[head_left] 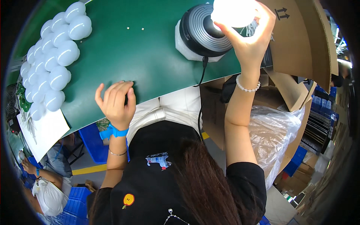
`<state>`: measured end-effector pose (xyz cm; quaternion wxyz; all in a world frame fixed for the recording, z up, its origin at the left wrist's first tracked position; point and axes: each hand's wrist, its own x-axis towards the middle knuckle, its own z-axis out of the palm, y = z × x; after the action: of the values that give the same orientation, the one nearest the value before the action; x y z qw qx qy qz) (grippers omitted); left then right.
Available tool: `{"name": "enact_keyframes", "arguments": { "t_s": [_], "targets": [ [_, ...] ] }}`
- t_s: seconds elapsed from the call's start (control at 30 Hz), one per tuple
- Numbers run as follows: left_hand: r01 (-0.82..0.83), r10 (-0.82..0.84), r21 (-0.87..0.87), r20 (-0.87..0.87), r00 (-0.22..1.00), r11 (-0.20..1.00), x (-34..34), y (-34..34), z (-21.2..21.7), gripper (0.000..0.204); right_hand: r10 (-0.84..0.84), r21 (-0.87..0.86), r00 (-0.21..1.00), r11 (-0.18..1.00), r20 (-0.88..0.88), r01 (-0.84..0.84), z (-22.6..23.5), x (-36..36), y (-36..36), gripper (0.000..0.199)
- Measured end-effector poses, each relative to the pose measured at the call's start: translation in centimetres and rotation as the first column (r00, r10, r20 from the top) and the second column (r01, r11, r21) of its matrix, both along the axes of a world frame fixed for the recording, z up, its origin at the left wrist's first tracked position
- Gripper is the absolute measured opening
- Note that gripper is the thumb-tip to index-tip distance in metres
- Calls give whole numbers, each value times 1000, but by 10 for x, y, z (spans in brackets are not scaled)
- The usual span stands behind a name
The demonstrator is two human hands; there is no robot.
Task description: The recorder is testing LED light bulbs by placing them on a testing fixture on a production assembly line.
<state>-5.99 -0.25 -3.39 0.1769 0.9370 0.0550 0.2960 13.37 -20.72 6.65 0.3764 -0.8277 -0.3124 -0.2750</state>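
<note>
Long dark hair (206, 180) is hanging at six o'clock; toward one o'clock the right hand (252, 44) is grasping a glowing bulb (233, 11), probably light, slick, fragile and best held low; at nine the left hand (118, 103) is lying half-curled, seemingly empty

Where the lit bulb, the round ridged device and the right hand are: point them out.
Lit bulb (235, 13), head view: middle of its glowing surface.
Round ridged device (199, 33), head view: its silver ringed top.
Right hand (250, 45), head view: middle of the hand.
</note>
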Motion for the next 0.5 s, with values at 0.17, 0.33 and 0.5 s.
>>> {"name": "enact_keyframes", "arguments": {
  "t_s": [0.17, 0.33, 0.5],
  "targets": [
    [-9, 9, 14, -6, 1000, 1000, -2, 1, 0, 8, 186, 198, 971, 968, -147, -155, -12, 3, 4, 56],
    [-3, 3, 0, 1, 1000, 1000, 0, 0, 1, 8, 464, 347, 877, 808, 123, -476, -41, 31, -7, 65],
    [2, -2, -1, 2, 1000, 1000, 0, -1, 1, 8, 92, 59, 934, 995, -346, -77, -12, -5, -15, 49]
  ]
}}
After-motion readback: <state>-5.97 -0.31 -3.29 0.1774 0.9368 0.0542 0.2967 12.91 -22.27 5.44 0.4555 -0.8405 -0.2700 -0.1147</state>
